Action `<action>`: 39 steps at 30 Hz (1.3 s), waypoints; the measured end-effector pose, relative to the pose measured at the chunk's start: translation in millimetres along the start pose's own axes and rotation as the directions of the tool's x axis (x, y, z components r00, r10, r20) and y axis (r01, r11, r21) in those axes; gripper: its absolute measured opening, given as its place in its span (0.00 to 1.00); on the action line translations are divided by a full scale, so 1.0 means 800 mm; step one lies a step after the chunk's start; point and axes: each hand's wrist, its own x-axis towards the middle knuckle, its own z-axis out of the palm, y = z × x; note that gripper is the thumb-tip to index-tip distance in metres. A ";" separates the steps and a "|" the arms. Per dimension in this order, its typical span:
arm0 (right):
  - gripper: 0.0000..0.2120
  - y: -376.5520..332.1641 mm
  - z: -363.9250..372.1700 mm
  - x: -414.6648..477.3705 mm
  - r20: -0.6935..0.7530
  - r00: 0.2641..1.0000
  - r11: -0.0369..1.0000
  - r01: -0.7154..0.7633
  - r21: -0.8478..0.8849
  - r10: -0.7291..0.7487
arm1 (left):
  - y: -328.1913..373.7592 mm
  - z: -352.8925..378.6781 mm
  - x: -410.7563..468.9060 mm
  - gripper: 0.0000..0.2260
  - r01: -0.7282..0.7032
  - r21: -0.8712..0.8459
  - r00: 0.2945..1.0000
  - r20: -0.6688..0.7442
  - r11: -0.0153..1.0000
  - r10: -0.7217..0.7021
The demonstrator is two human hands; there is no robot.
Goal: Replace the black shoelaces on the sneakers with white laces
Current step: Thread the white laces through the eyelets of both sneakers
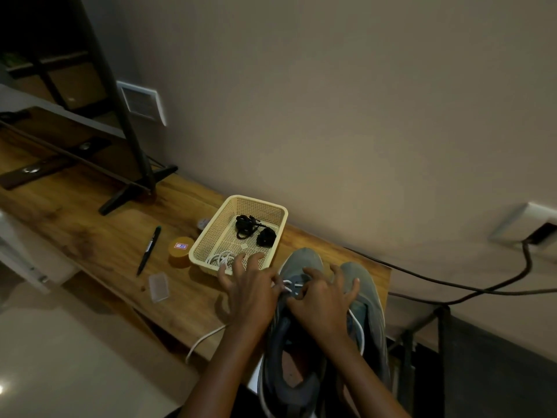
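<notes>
While both my hands work at the front of the grey sneaker (300, 260), it stands toe toward the wall at the right end of the wooden tabletop (105, 230), heel toward me. A second grey sneaker (369, 286) sits touching it on the right.

My left hand (250, 294) pinches the white lace (288, 285) at the lowest eyelets between thumb and forefinger. Its other fingers (241, 260) are fanned out over the near rim of the basket. My right hand (322, 309) has its fingers (351, 289) spread and bent, tips over the tongue and the second sneaker. The thumb is right at the lace; blur, cannot tell if it pinches.

One lace end runs left under my wrist and hangs off the tabletop edge (205, 337); the other loops down on the right between the sneakers.

The cream mesh basket (238, 203) is just beside the sneaker toe, on the left. Inside it:
- two bundles of black laces (248, 226) at the far end
- a coiled spare white lace (221, 258) at the near end

Left of the basket:
- round yellow container (180, 250), touching the basket
- pen (149, 250)
- small clear plastic case (158, 286)

A black stand foot (135, 191) is further left. A black cable (452, 285) runs from the wall socket (538, 229).
</notes>
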 end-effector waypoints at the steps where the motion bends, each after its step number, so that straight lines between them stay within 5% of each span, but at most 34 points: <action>1: 0.12 0.000 0.001 0.000 -0.006 1.000 1.000 -0.002 0.001 0.002 | -0.002 -0.002 0.001 0.06 0.022 -0.003 1.000 -0.018 1.000 -0.022; 6: 0.10 0.000 0.002 -0.002 -0.017 1.000 1.000 -0.002 0.000 0.002 | -0.022 -0.011 0.003 0.03 0.167 -0.050 0.979 -0.106 0.985 -0.171; 13: 0.13 -0.004 -0.003 -0.001 -0.033 0.999 0.999 0.017 -0.050 -0.018 | 0.000 -0.003 -0.003 0.08 -0.100 -0.004 0.995 0.018 0.995 0.100; 25: 0.14 -0.005 -0.004 -0.003 -0.043 0.998 0.996 0.046 -0.077 -0.050 | -0.019 -0.008 0.003 0.05 0.178 -0.035 0.970 -0.160 0.983 -0.181; 32: 0.14 -0.006 -0.006 -0.004 -0.053 0.995 0.989 0.075 -0.127 -0.082 | -0.002 -0.004 0.000 0.08 -0.101 0.012 0.995 -0.009 0.995 0.101; 39: 0.14 -0.005 -0.007 -0.003 -0.036 0.997 0.992 0.070 -0.102 -0.074 | -0.010 -0.012 0.003 0.03 0.058 -0.002 0.997 -0.043 0.998 -0.058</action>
